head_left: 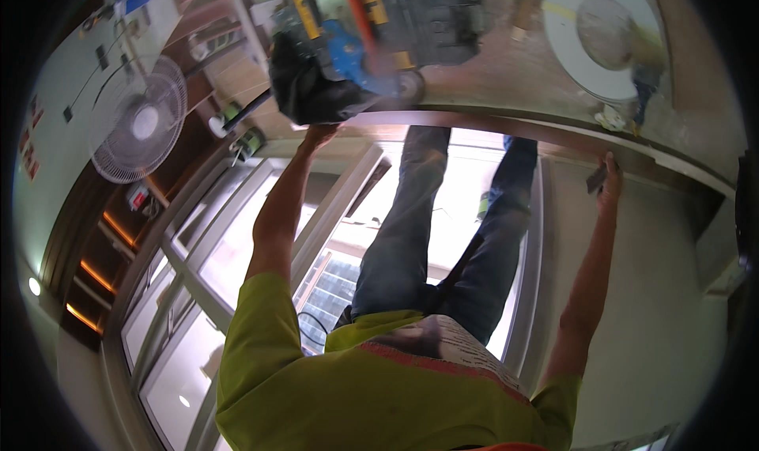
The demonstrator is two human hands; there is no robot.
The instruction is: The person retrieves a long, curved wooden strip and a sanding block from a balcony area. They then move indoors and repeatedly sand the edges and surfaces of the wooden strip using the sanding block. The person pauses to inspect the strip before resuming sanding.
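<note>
In the upper middle of the frame the left hand [319,135] presses against the long brown wooden beam [506,127], just below a crumpled black plastic bag [304,87]; whether its grip is clenched cannot be told. At the right, the right hand [609,184] has its grip closed around a small dark flat tool [597,178], held against the same beam. A white round fan [141,120] sits at the upper left, a white round disc [585,40] at the upper right.
</note>
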